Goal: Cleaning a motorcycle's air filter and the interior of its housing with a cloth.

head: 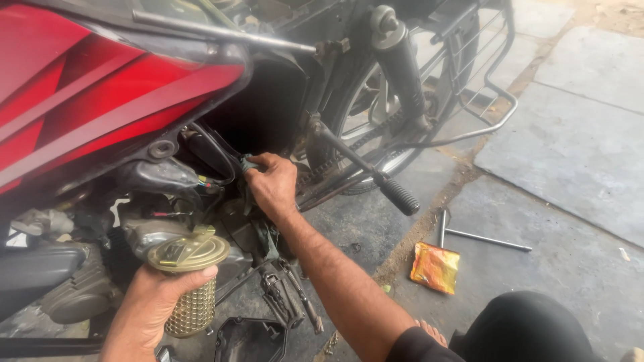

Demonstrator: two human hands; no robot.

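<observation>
My left hand [149, 305] is wrapped around a brass-coloured cylindrical filter [191, 281] with a mesh body and a round flat cap, held upright beside the engine. My right hand [274, 184] reaches into the open side of a red and black motorcycle [100, 100], its fingers closed on a small dark part or rag [248, 164] among the wires below the frame. What exactly the right hand grips is partly hidden by the fingers.
The kick-start lever [376, 175] with a rubber tip juts out to the right of my right hand. The rear wheel and shock absorber [399, 60] stand behind. A T-handle wrench [479, 238] and an orange packet [435, 267] lie on the stone paving. My dark knee [530, 328] is at bottom right.
</observation>
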